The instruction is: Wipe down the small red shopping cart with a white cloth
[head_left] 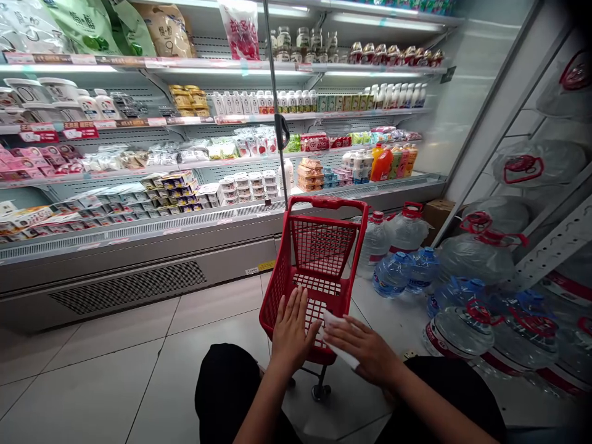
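My left hand [292,333] is held flat over the near end of a red shopping cart [356,246], fingers stretched out and nothing in it. To its right, my right hand [363,345] holds a white paper tissue [341,353] between thumb and fingers. Part of the tissue sticks out past the fingers, and the rest is hidden under the palm. The cart has a grid basket, and no goods show in the visible part of it. Whether either hand touches the cart's rim I cannot tell.
A refrigerated display case [222,253] with several shelves of dairy goods runs along the back, with a glass door handle [282,131] near its middle. Large water bottles [457,330] stand on the floor at the right, close to the cart. Pale floor tiles [102,382] lie at the left.
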`<state>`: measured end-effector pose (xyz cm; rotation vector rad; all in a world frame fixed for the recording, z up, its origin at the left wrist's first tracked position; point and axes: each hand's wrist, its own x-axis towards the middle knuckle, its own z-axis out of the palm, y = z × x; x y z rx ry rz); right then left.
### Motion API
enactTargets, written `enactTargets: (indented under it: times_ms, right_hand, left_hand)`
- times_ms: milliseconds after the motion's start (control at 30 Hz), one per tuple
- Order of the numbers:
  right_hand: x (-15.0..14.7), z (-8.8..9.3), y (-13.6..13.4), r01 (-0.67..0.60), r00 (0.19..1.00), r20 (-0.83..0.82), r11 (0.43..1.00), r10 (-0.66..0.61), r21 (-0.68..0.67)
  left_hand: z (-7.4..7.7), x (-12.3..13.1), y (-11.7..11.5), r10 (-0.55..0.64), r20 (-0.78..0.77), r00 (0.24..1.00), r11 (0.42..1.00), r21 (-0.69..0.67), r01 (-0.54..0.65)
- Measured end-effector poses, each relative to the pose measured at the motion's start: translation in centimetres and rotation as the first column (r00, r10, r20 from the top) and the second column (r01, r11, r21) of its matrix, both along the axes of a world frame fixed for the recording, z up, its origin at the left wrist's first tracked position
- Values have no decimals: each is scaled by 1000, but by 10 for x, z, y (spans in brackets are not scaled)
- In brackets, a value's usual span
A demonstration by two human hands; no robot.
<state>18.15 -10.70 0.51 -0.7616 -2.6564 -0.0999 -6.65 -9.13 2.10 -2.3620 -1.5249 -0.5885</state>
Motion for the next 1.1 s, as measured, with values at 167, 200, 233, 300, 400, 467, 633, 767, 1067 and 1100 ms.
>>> enactTargets:
  times_ms: [167,200,233,300,400,467,633,767,1067,1100]
  right_hand:
    - [31,14,49,177,982,-71,983,-173,54]
    - [31,15,54,203,976,-87,978,-197,57]
    - [29,15,55,219,972,-100,974,-212,58]
    - [17,11,49,228,968,-118,972,-221,51]
    - [-14,3,25,212,970,-129,977,-207,25]
    - [-36,-1,6,187,975,-122,982,-185,9]
    - [-57,-1,-3,88,993,-79,995,-85,38]
    - [-4,8,38,232,972,-65,967,-226,107]
    - [96,31,90,655,754,-137,722,-642,223]
    - [85,28,83,632,774,-128,743,-620,222]
  left_hand:
    - [11,-13,-2,-88,-36,995,996,-15,87]
    - [11,-16,1,-86,-36,996,996,-18,85]
    - [10,-19,5,-76,-33,997,997,-24,75]
    - [9,-25,15,-19,-9,1000,999,-45,19]
    - [8,-26,29,156,61,986,983,-105,-149]
    - [9,-17,31,233,104,967,967,-129,-219]
    - [9,15,11,99,126,987,993,-78,-89]
    - [7,10,5,103,111,988,994,-55,-98]
    - [5,-19,25,139,93,986,989,-69,-133]
    - [5,-18,27,136,91,987,989,-71,-129]
